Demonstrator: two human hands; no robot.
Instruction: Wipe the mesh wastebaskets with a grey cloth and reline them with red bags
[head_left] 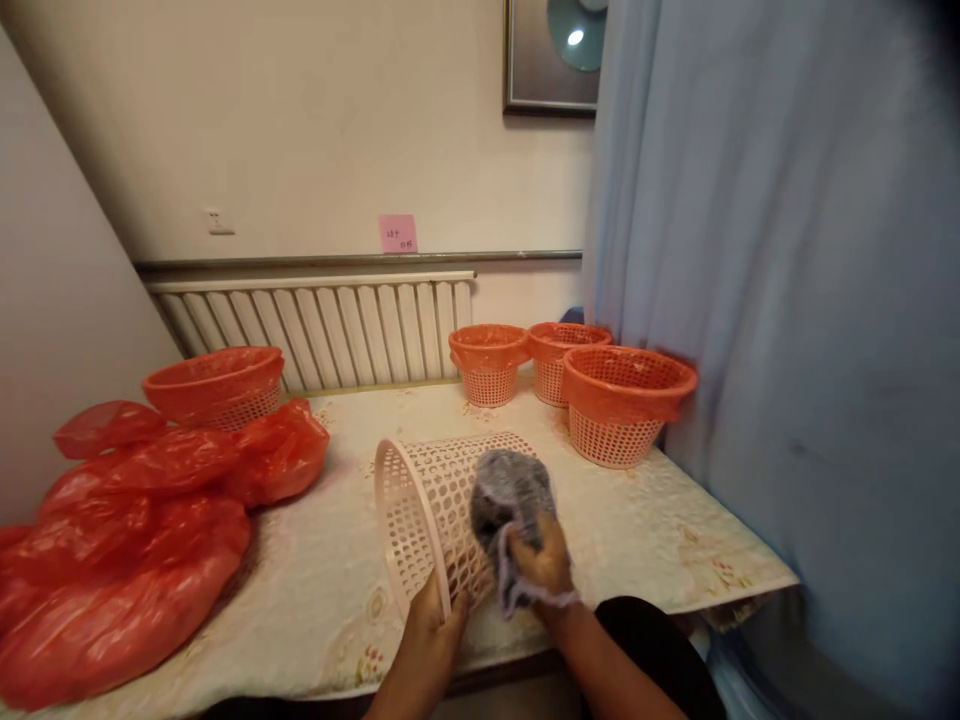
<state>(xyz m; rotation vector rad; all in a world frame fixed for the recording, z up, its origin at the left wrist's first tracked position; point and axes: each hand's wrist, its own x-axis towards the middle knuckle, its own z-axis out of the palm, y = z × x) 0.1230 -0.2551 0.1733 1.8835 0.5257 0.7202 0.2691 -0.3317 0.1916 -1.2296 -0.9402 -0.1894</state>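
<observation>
Left hand: closed on the rim of a perforated plastic wastebasket, thumb on one side of the rim, fingers on the other. Firm-looking pinch at the near lower edge; finger ends partly hidden by the rim.

Right hand: closed around a bunched grey cloth with lilac edging. Fingers curled into the fabric, slack edge hanging below the hand near the wrist. Cloth is up against or just in front of the wastebasket's outer wall, toward the base end; can't tell if it's actually touching.

Wastebasket: pale pink, tapered, rows of roundish holes through the wall, smooth solid rim. Tipped on its side near the middle of the table, mouth facing left and slightly toward the wearer, base to the right. Base end mostly covered by cloth and hand. Can't tell how much of its weight is on the floral tablecloth.

Around it: heap of red plastic bags on the left, with a red-lined basket behind. Back right, three more baskets with red liners folded over the rims: one left, one middle, one nearest beside the blue curtain. White radiator along the wall behind the table.
</observation>
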